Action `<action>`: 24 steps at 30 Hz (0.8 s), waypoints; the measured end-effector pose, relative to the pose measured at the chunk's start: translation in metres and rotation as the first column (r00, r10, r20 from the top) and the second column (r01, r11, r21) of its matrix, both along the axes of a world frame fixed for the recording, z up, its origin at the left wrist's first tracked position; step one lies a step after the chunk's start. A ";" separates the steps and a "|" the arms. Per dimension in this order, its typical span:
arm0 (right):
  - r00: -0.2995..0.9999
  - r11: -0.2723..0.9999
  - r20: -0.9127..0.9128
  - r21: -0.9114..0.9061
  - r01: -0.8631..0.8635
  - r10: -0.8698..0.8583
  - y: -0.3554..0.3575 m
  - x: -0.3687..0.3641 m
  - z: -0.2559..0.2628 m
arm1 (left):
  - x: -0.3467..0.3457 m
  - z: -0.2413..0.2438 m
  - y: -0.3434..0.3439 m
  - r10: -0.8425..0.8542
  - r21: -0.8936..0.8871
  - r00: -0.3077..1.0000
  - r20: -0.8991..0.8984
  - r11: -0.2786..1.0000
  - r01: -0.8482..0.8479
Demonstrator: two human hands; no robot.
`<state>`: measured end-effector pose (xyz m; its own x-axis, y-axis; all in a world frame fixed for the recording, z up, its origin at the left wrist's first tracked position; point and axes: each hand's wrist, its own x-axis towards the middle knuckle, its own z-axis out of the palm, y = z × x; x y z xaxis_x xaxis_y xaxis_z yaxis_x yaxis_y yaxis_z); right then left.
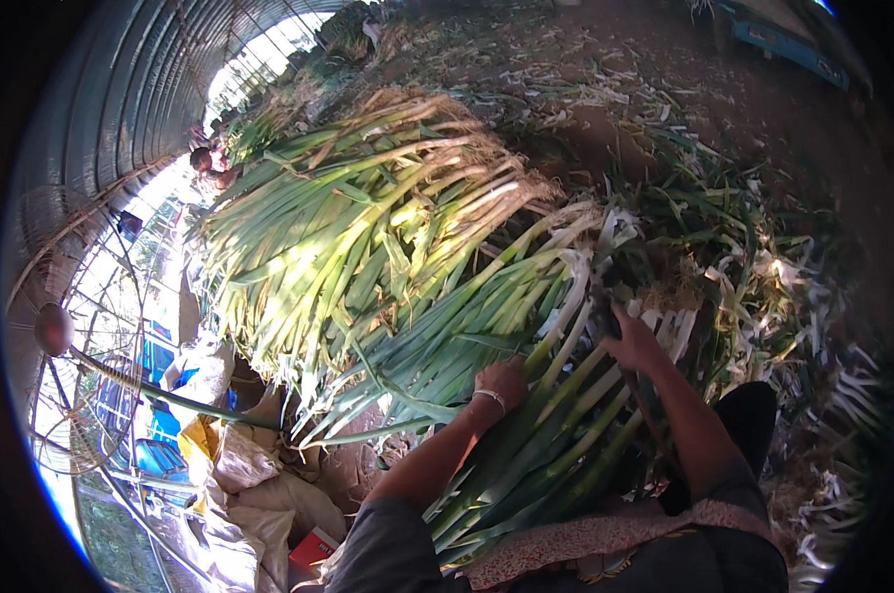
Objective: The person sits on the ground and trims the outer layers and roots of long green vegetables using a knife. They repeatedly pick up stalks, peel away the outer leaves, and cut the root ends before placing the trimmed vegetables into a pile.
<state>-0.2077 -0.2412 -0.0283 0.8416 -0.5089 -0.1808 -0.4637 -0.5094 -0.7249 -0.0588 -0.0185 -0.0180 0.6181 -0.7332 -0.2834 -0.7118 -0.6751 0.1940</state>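
Observation:
A large heap of green onions (358, 215), long green leaves to the left and roots to the right, lies before me. My left hand (502, 383), with a pale bracelet at the wrist, is closed around the green part of an onion stalk (558, 333). My right hand (632, 341) is near the white ends of the stalks, its thumb and fingers at a dark object that I cannot make out. More green onions (543, 459) lie under my forearms and across my lap. Just right of my right hand stand several white stalk ends with roots (673, 326).
Stripped leaves (758, 274) litter the ground at right. At lower left are woven sacks (247, 459) and a red box (315, 548). A standing fan (54, 330) is at far left. Another person (210, 164) is beyond the heap. A teal object (788, 52) stands at upper right.

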 end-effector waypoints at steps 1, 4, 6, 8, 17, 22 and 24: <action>0.998 0.999 0.050 0.024 -0.039 0.038 0.008 -0.011 0.005 | -0.001 0.002 0.001 0.010 0.012 1.000 -0.002 1.000 -0.010; 0.959 0.969 0.199 0.102 -0.224 0.201 0.044 -0.056 0.039 | 0.001 0.005 0.005 0.013 0.020 0.997 0.075 1.000 -0.014; 0.925 0.923 0.221 0.164 -0.348 0.310 0.071 -0.082 0.063 | 0.004 0.005 0.003 0.010 0.021 0.993 0.117 1.000 -0.012; 0.914 0.884 0.175 0.240 -0.400 0.366 0.092 -0.102 0.073 | 0.008 0.006 -0.005 0.012 0.027 0.992 0.125 1.000 -0.016; 0.991 0.990 0.131 0.137 -0.041 0.023 0.046 -0.077 0.000 | -0.006 -0.012 -0.003 -0.024 0.179 0.989 0.146 0.984 -0.002; 0.989 0.984 0.082 0.124 -0.129 0.120 0.052 -0.072 0.017 | -0.006 -0.006 0.011 -0.059 0.042 0.998 0.008 0.997 0.058; 0.992 0.988 0.082 0.113 -0.106 0.097 0.047 -0.072 0.020 | -0.006 -0.011 0.014 -0.085 -0.032 0.995 -0.043 0.996 0.083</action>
<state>-0.2792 -0.1937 -0.0084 0.9013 -0.3995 -0.1675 -0.3552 -0.4601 -0.8137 -0.0652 -0.0042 -0.0289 0.5412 -0.7906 -0.2865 -0.7559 -0.6067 0.2462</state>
